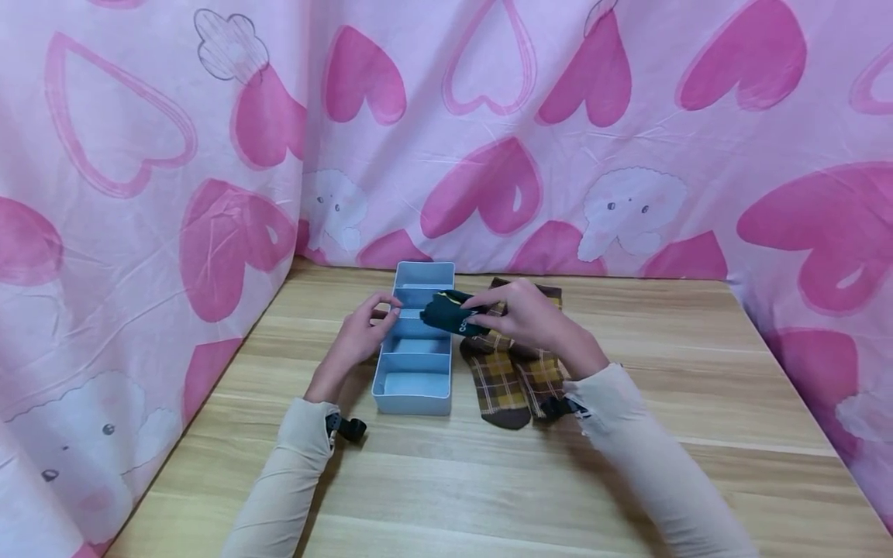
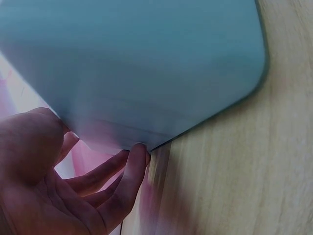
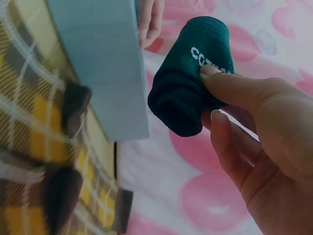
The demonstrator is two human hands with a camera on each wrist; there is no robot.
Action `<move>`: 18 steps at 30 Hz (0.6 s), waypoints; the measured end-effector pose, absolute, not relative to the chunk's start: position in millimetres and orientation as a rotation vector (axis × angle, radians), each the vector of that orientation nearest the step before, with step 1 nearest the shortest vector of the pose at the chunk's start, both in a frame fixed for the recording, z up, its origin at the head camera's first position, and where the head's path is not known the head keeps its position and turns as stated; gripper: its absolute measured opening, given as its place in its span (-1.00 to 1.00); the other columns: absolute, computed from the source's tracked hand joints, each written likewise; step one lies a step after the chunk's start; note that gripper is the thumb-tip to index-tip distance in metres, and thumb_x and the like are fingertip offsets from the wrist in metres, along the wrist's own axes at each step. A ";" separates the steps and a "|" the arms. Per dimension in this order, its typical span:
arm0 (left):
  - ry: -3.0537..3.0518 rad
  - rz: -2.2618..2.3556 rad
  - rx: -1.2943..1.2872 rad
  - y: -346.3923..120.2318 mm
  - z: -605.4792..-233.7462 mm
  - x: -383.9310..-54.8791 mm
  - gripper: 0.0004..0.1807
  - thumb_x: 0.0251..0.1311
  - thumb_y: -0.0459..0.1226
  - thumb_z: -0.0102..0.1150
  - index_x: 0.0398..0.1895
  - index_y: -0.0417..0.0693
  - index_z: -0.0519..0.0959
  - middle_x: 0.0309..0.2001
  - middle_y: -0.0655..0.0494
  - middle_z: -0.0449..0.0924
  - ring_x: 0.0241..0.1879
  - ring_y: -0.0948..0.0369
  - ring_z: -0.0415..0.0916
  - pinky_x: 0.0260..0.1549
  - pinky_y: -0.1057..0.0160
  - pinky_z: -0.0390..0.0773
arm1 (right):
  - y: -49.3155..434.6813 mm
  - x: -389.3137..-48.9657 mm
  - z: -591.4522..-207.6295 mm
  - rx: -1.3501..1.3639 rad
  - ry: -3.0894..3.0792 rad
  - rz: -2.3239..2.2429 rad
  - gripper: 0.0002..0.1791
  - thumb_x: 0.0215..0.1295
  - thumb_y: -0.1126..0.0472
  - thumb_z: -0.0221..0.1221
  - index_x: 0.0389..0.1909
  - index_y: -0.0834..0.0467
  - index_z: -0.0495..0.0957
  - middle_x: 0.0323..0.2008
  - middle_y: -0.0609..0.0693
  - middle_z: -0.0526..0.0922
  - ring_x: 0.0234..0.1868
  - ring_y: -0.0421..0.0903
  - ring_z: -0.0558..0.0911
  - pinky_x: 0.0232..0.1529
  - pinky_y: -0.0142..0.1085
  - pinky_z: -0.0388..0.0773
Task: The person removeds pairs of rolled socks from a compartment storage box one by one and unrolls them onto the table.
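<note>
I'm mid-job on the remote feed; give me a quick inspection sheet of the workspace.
Surface: wood-grain table.
Job's things: divided blue box; rolled dark green sock with white lettering, off the table; plaid socks lying right of the box.
Clutter: nothing seen.
Left hand: at the box's left side, fingertips against it.
Right hand: pinches the green sock between thumb and fingers.
Cables: nothing seen.
Surroundings: pink heart-print cloth behind and on both sides.

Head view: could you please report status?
Right grip pinching rolled green sock, not yet in organizer. Left grip beside organizer. Plaid socks on table; nothing visibly blocking.
</note>
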State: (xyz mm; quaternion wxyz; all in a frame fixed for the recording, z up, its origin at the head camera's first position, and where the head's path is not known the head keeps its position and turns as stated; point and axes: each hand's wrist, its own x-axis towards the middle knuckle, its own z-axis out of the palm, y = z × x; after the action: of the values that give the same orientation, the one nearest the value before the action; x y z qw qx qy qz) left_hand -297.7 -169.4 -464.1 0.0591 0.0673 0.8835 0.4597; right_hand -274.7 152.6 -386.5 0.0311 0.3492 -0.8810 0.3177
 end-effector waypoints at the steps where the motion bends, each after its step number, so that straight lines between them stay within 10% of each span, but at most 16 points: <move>1: 2.676 1.393 0.202 -169.3 -464.2 -297.6 -0.71 0.48 0.09 -0.03 0.15 0.37 0.46 0.31 0.00 0.46 0.22 -0.07 0.49 0.01 -0.15 0.65 | 157.9 -273.5 -387.9 1.059 -2.726 0.974 -0.70 0.26 0.10 0.37 0.01 -0.19 0.73 -0.25 -0.13 0.80 -0.65 -0.24 0.53 -0.62 -0.37 0.50; 12: 2.710 1.370 0.210 -169.2 -464.8 -296.8 -0.74 0.47 0.07 -0.01 0.13 0.37 0.46 0.32 0.01 0.47 0.24 -0.06 0.50 0.03 -0.13 0.65 | 221.8 -258.3 -413.3 0.935 -2.815 0.883 -0.74 0.29 0.05 0.35 -0.01 -0.19 0.73 -0.26 -0.08 0.81 -0.74 -0.27 0.41 -0.67 -0.39 0.43; 18: 2.707 1.367 0.216 -166.7 -463.6 -296.8 -0.71 0.48 0.09 -0.03 0.15 0.34 0.46 0.33 0.01 0.45 0.24 -0.07 0.49 0.05 -0.15 0.63 | 263.7 -249.9 -430.7 0.825 -2.860 0.872 -0.76 0.26 0.08 0.37 -0.05 -0.18 0.75 -0.09 -0.09 0.79 -0.35 -0.29 0.68 -0.45 -0.43 0.62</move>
State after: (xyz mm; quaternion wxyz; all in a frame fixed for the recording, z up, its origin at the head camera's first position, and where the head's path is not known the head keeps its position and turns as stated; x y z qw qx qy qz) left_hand -296.8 -166.7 -463.6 0.0509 0.0711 0.8893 0.4490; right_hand -249.9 263.7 -430.7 0.0198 0.2660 -0.9218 0.2812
